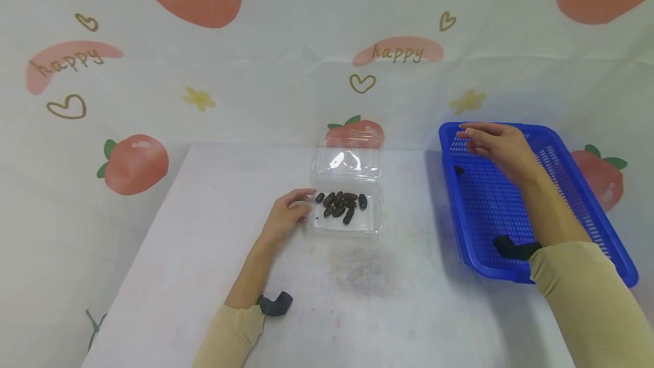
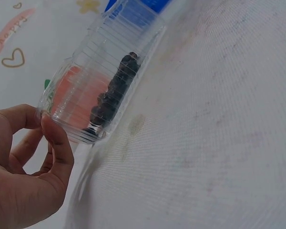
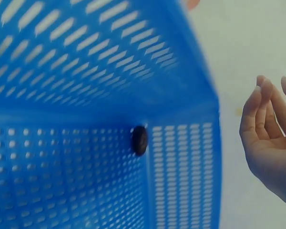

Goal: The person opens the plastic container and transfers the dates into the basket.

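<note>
A clear plastic clamshell box (image 1: 377, 223) stands on the table with its lid (image 1: 352, 161) raised at the back. Several dark brown dates (image 1: 339, 210) lie inside it; the left wrist view shows the dates (image 2: 115, 90) through the side wall. At the box's left side, my left hand (image 1: 286, 217) pinches the rim between thumb and forefinger. My right hand (image 1: 498, 143) is over the far left part of a blue plastic basket (image 1: 449, 186), fingers loosely bent with nothing visible between them. One date (image 3: 140, 140) lies in the basket's corner, below that hand.
The white table (image 1: 204, 231) carries the box near its back edge and the basket on its right. Behind it hangs a pale printed cloth (image 1: 276, 90). A faint brownish stain (image 1: 363, 268) marks the surface in front of the box.
</note>
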`<state>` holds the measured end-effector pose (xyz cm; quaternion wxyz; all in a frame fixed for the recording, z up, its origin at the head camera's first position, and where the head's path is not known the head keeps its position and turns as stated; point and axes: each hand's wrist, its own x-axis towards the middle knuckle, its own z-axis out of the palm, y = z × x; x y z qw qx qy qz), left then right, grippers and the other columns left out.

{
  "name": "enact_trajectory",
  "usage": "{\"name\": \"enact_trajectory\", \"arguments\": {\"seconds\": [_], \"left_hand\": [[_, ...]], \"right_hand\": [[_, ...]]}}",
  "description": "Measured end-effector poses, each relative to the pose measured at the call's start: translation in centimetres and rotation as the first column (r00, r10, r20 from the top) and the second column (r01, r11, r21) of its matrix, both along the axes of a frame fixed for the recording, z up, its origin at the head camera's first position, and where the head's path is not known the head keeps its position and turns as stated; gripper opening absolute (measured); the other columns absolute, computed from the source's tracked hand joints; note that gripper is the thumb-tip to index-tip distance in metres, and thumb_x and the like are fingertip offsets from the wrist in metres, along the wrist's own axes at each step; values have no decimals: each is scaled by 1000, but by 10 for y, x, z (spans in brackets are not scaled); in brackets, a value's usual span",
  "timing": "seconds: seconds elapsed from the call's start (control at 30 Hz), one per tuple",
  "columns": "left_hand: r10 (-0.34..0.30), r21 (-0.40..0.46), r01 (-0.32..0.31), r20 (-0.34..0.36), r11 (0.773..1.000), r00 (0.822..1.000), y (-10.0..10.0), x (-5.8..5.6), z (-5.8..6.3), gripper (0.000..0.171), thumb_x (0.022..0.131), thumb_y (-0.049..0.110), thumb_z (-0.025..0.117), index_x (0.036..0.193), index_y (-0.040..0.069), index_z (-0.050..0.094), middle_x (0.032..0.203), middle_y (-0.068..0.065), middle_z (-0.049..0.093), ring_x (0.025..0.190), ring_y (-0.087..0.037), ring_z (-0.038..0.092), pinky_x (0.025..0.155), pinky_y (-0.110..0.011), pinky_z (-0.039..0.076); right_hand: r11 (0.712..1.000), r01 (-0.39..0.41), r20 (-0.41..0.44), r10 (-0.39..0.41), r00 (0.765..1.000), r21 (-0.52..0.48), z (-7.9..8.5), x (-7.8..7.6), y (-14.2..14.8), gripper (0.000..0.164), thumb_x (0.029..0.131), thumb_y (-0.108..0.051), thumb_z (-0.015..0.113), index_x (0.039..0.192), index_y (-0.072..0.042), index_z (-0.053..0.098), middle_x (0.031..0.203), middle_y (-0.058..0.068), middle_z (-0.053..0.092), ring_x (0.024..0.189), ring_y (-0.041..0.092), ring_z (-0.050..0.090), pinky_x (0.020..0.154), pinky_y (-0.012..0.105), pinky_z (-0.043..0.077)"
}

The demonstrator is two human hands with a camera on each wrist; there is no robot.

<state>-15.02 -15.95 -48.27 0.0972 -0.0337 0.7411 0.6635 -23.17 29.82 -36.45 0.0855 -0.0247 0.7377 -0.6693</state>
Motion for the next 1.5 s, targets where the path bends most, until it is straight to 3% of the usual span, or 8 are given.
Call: {"name": "enact_trajectory", "arguments": {"seconds": [0.2, 0.3, 0.43, 0.53, 0.77, 0.9, 1.23, 1.5], "left_hand": [[-8, 13, 8, -8, 1000, 1000, 1, 1, 0, 43, 86, -1, 61, 127, 7, 66, 116, -13, 57, 71, -10, 55, 68, -23, 54], [-8, 15, 8, -4, 1000, 1000, 1, 1, 1, 43, 86, -1, 61, 127, 7, 66, 116, -12, 57, 71, -9, 55, 67, -23, 54], [-6, 20, 6, -5, 1000, 1000, 1, 2, 2, 42, 87, -1, 61, 128, 6, 65, 116, -13, 57, 70, -9, 54, 68, -23, 54], [-4, 32, 4, -9, 999, 1000, 1, 2, 3, 43, 87, -3, 61, 129, 5, 65, 118, -15, 57, 70, -10, 55, 68, -24, 54], [5, 37, -5, 5, 999, 1000, 0, 2, 0, 41, 88, -2, 62, 128, 8, 66, 119, -15, 57, 69, -10, 54, 67, -23, 54], [6, 27, -6, 8, 1000, 1000, -1, 2, -1, 41, 88, -1, 62, 128, 9, 66, 120, -15, 57, 71, -10, 54, 67, -23, 54], [10, 35, -10, 7, 999, 1000, 0, 5, 1, 41, 89, -2, 61, 128, 8, 66, 120, -15, 57, 79, -14, 56, 68, -23, 55], [1, 33, -1, 1, 999, 1000, 1, 1, -2, 41, 89, -2, 60, 129, 8, 65, 121, -16, 57, 81, -15, 56, 69, -23, 55]], "right_hand": [[997, -9, -39, 6, 999, -71, 13, 8, -17, 39, 96, -21, 66, 129, -2, 64, 113, 0, 71, 98, 16, 65, 83, 20, 55], [988, -30, -58, 21, 998, -153, 17, 11, -25, 29, 97, -19, 64, 122, -3, 68, 113, 3, 71, 97, 17, 66, 83, 22, 56], [957, -66, -72, 48, 996, -281, 22, 14, -36, 29, 99, -16, 60, 119, 4, 67, 114, 8, 71, 98, 19, 67, 84, 24, 56], [943, -97, -81, 75, 994, -318, 26, 18, -45, 29, 100, -14, 58, 120, 6, 66, 113, 10, 71, 96, 19, 67, 84, 25, 56], [960, -126, -79, 110, 991, -249, 32, 27, -69, 26, 100, -17, 59, 117, -1, 70, 111, 9, 71, 92, 18, 67, 86, 25, 56], [970, -132, -75, 119, 990, -202, 31, 31, -84, 34, 100, -24, 59, 121, 2, 67, 111, 8, 70, 94, 18, 66, 87, 24, 55], [992, -122, -44, 122, 992, -13, 21, 36, -111, 40, 98, -36, 61, 121, -3, 66, 112, 11, 69, 96, 24, 65, 86, 26, 56], [989, -145, -7, 145, 989, 28, 2, 41, -122, 44, 98, -37, 61, 123, -1, 65, 115, 14, 68, 97, 25, 65, 87, 26, 56]]}}
